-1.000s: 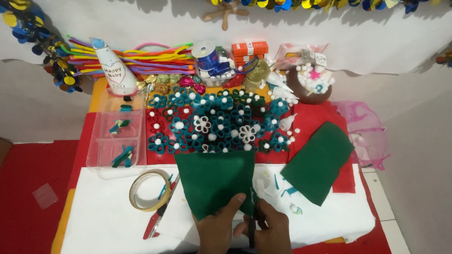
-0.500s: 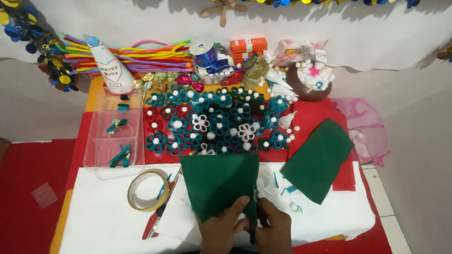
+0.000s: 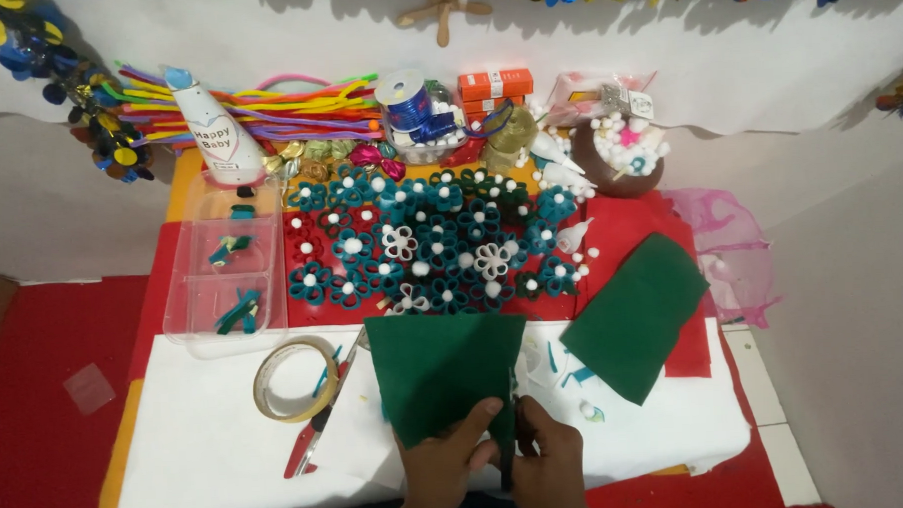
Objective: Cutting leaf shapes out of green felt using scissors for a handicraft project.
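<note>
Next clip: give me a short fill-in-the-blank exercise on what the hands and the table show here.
1. The left hand grips a sheet of ____ felt at its lower edge.
2. The roll of tape lies to the ____ of that sheet in the picture.
3. The second felt piece lies partly on ____ felt.
4. The right hand holds dark scissors against the sheet's ____ edge.

Missing words: green; left; red; right

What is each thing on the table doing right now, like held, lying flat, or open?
Dark green felt sheet: held up by both hands.
Left hand: gripping the sheet's lower edge.
Right hand: holding scissors, mostly hidden.
Second green felt piece: lying flat, untouched.
Beige tape roll: lying flat.
Clear plastic compartment box: open, few scraps inside.
Brown round bowl: full of pompoms.
</note>
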